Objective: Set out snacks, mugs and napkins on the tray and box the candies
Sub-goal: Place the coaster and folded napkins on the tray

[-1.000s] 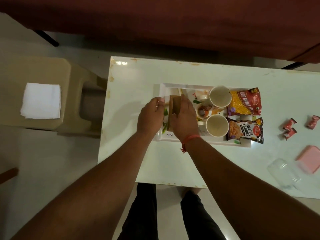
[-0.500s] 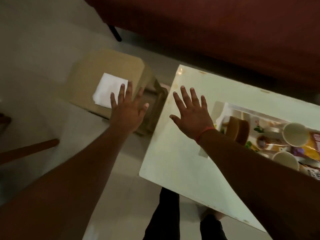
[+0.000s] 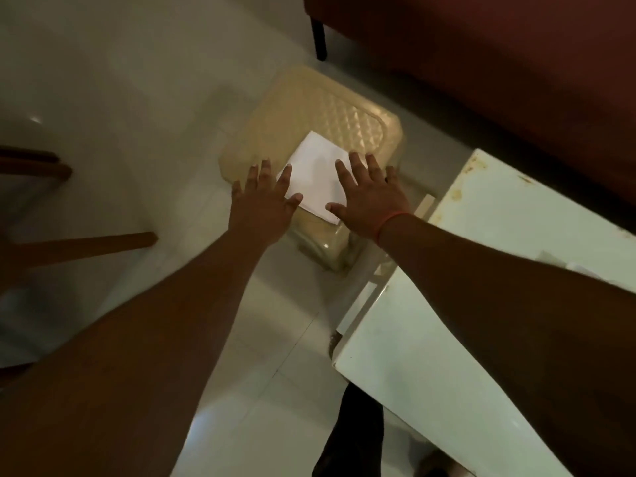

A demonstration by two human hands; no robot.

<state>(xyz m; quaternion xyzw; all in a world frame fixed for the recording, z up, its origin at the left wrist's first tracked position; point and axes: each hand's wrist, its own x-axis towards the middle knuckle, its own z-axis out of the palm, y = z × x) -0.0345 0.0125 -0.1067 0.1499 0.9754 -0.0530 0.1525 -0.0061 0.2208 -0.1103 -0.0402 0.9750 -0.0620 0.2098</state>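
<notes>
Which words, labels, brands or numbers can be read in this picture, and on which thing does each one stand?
None can be read. The white napkins on the beige stool are blank, and the white table shows only stains. Both open hands, left hand and right hand, bear no text.

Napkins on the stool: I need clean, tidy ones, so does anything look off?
Nothing stands out. The white napkins lie flat and unmarked on the beige stool, turned askew to its edges; both open hands flank them.
</notes>
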